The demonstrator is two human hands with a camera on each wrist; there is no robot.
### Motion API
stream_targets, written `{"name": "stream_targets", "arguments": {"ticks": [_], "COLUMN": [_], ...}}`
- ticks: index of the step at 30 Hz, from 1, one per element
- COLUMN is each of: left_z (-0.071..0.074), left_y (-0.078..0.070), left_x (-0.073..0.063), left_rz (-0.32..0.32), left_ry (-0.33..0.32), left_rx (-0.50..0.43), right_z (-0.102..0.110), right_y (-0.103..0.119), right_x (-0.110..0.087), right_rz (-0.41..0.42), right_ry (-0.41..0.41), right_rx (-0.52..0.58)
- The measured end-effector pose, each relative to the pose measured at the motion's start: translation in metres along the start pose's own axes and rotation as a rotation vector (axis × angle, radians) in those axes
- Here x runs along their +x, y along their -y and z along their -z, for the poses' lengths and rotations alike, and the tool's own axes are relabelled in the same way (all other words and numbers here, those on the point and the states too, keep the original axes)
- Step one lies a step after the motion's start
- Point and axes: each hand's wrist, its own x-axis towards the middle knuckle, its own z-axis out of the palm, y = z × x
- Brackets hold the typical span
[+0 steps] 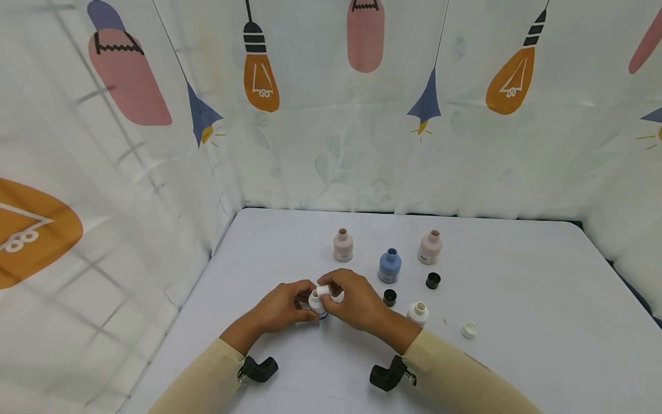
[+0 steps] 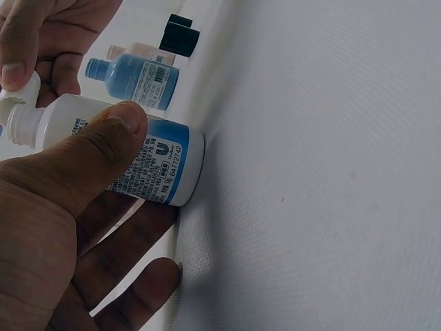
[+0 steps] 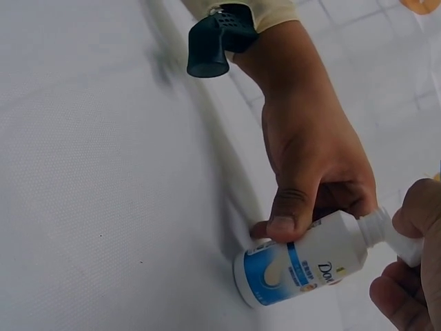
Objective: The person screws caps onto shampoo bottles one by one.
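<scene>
My left hand [image 1: 284, 306] grips a small white bottle [image 2: 165, 162] with a blue-and-white label around its lower part. The thumb lies across the label side in the left wrist view, and "Dove" lettering shows in the right wrist view. The bottle stands upright at the white tabletop. Between the thumb and fingers of my right hand [image 1: 359, 300] is a white screw cap [image 1: 323, 290], tilted at the bottle's threaded neck [image 2: 26, 125]. Part of the mouth shows beside the cap's rim.
Uncapped bottles stand beyond and right of my hands: two pink ones [image 1: 343, 247] [image 1: 430, 248], a blue one [image 1: 390, 268] and a white one [image 1: 418, 313] close to the right forearm. Two black caps [image 1: 433, 280] [image 1: 389, 297] and a white cap [image 1: 469, 330] lie among them. Printed curtains surround the table [image 1: 538, 299].
</scene>
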Motion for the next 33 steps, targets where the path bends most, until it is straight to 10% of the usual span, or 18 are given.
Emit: {"name": "stream_targets", "arguments": {"ticks": [33], "left_z": [-0.0001], "left_y": [-0.0008], "left_x": [-0.0027], "left_rz": [0.004], "left_ry": [-0.011], "left_rx": [0.029], "right_z": [-0.0095], "right_y": [0.0018], "right_x": [0.0009], "right_rz": [0.091], "right_ry": [-0.023], "right_rx": [-0.037]}}
